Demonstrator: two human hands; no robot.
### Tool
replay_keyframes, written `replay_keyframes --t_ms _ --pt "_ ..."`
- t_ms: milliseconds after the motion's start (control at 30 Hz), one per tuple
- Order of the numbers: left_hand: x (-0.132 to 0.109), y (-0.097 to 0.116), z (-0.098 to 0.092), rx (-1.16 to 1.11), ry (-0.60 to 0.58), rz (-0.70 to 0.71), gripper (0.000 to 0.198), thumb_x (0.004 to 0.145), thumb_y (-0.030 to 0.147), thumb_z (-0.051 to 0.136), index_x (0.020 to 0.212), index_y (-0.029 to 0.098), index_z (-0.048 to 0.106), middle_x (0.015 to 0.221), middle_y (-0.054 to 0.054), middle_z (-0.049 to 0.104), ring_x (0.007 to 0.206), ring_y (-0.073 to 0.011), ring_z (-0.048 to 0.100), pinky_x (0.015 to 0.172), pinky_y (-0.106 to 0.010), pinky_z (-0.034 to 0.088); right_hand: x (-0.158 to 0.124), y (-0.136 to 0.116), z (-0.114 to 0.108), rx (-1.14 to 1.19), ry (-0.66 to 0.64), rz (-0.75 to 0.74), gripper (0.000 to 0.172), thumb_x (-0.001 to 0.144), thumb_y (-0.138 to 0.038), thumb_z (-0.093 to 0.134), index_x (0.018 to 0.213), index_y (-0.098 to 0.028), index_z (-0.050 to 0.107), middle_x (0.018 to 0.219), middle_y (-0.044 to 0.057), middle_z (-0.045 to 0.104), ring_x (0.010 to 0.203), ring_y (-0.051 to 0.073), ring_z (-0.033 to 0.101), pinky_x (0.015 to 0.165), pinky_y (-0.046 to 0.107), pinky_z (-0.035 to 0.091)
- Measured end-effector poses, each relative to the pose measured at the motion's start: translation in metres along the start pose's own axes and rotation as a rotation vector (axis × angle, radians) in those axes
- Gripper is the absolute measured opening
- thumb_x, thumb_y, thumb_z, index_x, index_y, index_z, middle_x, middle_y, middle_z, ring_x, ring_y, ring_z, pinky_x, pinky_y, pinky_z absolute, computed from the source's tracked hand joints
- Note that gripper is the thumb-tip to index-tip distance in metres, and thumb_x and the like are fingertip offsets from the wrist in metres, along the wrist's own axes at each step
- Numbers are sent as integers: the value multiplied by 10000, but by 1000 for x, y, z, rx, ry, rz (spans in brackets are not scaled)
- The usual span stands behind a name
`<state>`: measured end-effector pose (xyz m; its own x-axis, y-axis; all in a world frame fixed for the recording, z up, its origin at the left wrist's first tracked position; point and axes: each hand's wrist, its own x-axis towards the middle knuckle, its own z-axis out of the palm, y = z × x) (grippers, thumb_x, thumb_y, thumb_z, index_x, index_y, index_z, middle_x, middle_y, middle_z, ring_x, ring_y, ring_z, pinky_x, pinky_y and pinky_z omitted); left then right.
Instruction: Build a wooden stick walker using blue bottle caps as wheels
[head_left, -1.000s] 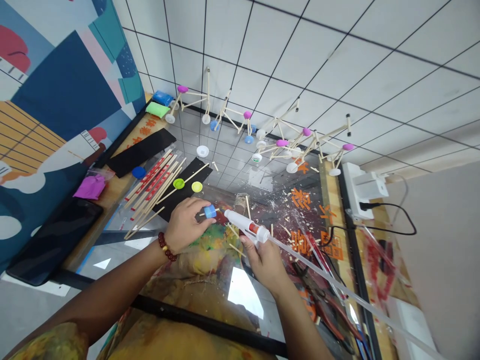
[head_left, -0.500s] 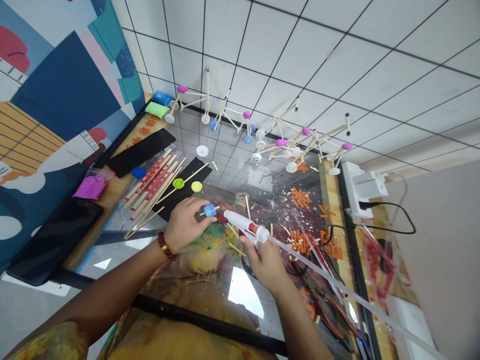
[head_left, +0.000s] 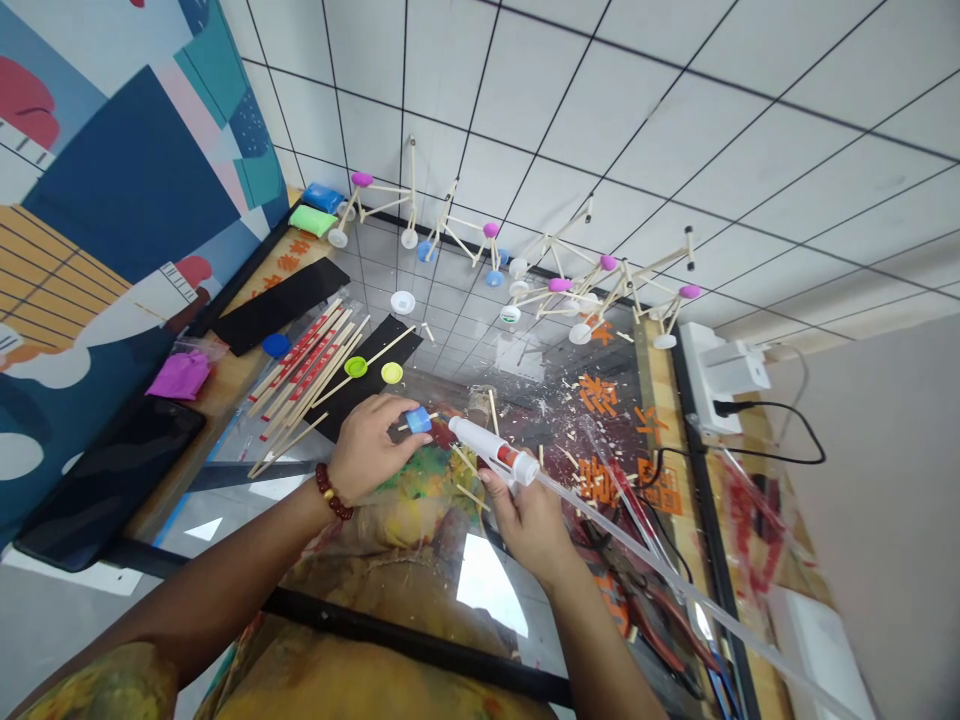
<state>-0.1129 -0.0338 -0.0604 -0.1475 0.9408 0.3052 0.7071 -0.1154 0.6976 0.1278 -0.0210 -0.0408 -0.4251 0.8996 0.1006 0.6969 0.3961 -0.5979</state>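
Observation:
My left hand [head_left: 373, 440] pinches a blue bottle cap [head_left: 418, 420] between thumb and fingertips. A short piece of wooden stick pokes out of the cap on both sides. My right hand [head_left: 529, 520] is closed round a white hot glue gun [head_left: 491, 448], its nozzle pointing left at the cap with a small gap between them. From the gun's rear end a long translucent glue stick [head_left: 660, 550] runs down to the lower right. Under the nozzle, cut wooden stick pieces [head_left: 472, 495] lie on the glossy tabletop.
Bicycle-like stick models [head_left: 555, 285] with bottle-cap wheels line the wall. Left lie wooden chopsticks [head_left: 311, 375], black strips [head_left: 281, 305], a green cap [head_left: 355, 367], a yellow cap [head_left: 391, 373], pink clay [head_left: 180, 374] and a phone [head_left: 112, 480]. Right are pliers [head_left: 660, 610] and a power strip [head_left: 709, 385].
The view has shifted very slightly. Both hands keep their hold, and the cap and glue gun stay almost where they were.

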Motion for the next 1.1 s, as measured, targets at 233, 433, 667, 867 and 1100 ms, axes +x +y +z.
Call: replay_keyframes --t_ms 233,433,667,867,1100 --pt "0 0 1 -15 8 2 328 727 274 819 1018 228 675 937 -28 715 879 -207 664 807 -337 524 -1 1 1 12 -42 -3 364 1000 -437 403 1052 -178 654 971 124 683 949 302 646 849 448 510" --pt "0 0 0 -20 15 -1 327 733 289 817 1021 226 676 931 -29 714 868 -205 661 804 -340 525 1 0 -1 37 -47 -21 333 994 -412 420 1031 -180 656 967 114 687 921 273 645 840 413 519" --pt "2 1 -1 -12 -5 -13 319 728 267 815 1015 228 678 942 -29 715 880 -212 663 804 -347 525 2 3 -8 143 47 33 299 966 -416 491 1061 -184 655 976 88 713 905 250 668 806 371 526" --pt "2 2 -2 -17 0 1 301 750 265 790 1026 224 678 975 -34 717 892 -209 664 820 -346 531 5 10 -11 266 95 106 309 955 -431 524 1105 -192 650 1027 74 715 945 238 673 857 381 527" --pt "1 0 -2 6 2 8 291 768 302 770 1034 222 683 995 -42 724 860 -202 658 830 -348 531 31 52 -44 -109 347 -24 244 903 -370 588 1063 -217 689 1100 96 681 1005 255 630 917 418 493"
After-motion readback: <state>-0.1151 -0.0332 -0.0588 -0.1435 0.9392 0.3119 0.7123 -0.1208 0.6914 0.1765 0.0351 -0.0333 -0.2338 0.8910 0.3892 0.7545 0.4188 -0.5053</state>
